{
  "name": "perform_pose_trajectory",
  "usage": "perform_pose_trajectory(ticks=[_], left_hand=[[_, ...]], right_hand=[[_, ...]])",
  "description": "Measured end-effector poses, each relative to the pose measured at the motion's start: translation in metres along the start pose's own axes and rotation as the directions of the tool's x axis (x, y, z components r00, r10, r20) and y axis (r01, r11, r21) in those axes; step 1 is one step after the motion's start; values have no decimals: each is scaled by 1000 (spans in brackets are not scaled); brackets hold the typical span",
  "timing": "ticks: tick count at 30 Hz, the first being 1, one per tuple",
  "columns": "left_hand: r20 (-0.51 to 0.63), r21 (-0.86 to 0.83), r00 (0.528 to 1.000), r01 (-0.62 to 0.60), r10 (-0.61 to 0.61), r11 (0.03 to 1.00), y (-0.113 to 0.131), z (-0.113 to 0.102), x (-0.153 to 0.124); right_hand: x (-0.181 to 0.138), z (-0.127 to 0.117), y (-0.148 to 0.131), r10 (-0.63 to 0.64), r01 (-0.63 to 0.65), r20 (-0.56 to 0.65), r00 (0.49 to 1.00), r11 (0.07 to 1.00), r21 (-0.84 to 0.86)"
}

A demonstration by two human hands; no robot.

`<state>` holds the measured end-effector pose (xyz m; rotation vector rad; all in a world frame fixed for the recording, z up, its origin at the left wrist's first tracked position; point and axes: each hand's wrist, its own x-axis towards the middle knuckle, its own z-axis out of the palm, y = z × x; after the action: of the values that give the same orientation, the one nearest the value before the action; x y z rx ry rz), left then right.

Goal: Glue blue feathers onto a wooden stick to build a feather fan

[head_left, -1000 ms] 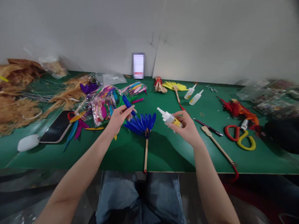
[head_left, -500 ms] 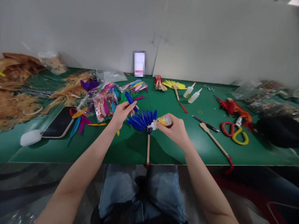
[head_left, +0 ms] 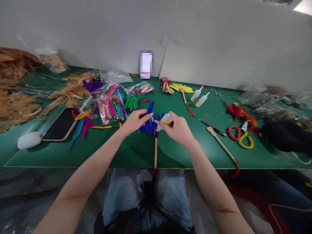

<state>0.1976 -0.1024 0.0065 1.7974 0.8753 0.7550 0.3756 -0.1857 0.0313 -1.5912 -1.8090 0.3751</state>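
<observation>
A fan of blue feathers [head_left: 145, 128] on a wooden stick handle [head_left: 156, 152] lies on the table before me, the handle pointing toward my lap. Between the closed fingertips of my left hand [head_left: 135, 123] is a loose blue feather [head_left: 150, 107], held over the left part of the fan. My right hand [head_left: 179, 129] grips a small glue bottle [head_left: 167, 119] with a yellow label. The bottle is tilted, its nozzle end down near the base of the feathers. Fingers partly hide the nozzle and the fan's middle.
Bagged coloured feathers [head_left: 109, 109] and green feathers [head_left: 134, 102] lie to the left, beside a phone [head_left: 59, 125]. Behind are a yellow feather fan [head_left: 182, 87] and two more glue bottles [head_left: 201, 99]. To the right are a pen [head_left: 212, 127], a bare wooden stick [head_left: 221, 143] and scissors [head_left: 246, 141].
My left hand has moved right and down with the blue feather, from beside the fan to over it. My right hand and the glue bottle have shifted slightly left and up.
</observation>
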Motion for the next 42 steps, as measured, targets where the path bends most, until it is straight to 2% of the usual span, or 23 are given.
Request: perform_pose_trajectory(ticks=[5,10,14,16,21,24,28,33,36,38,42], left_hand=[[11,28,999,-35,35,999,2,5,-1],[65,104,996,-71,65,992,3,9,-4],[194,-7,978,-79,79,997,6,11,-8],[220,-44,971,-85,93,995,7,13,-10],[214,-32,968,-126,129,992,2,18,-8],[221,-89,968,-106,123,990,0,18,-5],[201,-78,975,-77,92,994,1,17,-3],[225,-151,970,-54,87,987,0,15,-4],[146,-204,988,-24,55,979,1,9,-3],[76,-198,996,-20,36,980,3,5,-2],[75,-167,996,-32,45,985,8,2,-1]], right_hand=[[-1,2,3,3,-3,-27,1000,1000,10],[-4,2,2,103,-92,-110,989,991,97],[-5,-3,-2,98,-89,-203,974,995,55],[-4,-5,-5,95,-94,-226,970,995,13],[-1,1,-8,122,-123,-233,965,992,11],[-1,11,-4,161,-141,-210,964,984,105],[-6,22,6,192,-149,-147,970,953,263],[-11,20,9,274,-187,-221,936,919,348],[-14,13,9,360,-242,-204,910,864,442],[-16,12,11,378,-260,-164,911,836,483],[-20,17,18,346,-251,-132,929,850,463]])
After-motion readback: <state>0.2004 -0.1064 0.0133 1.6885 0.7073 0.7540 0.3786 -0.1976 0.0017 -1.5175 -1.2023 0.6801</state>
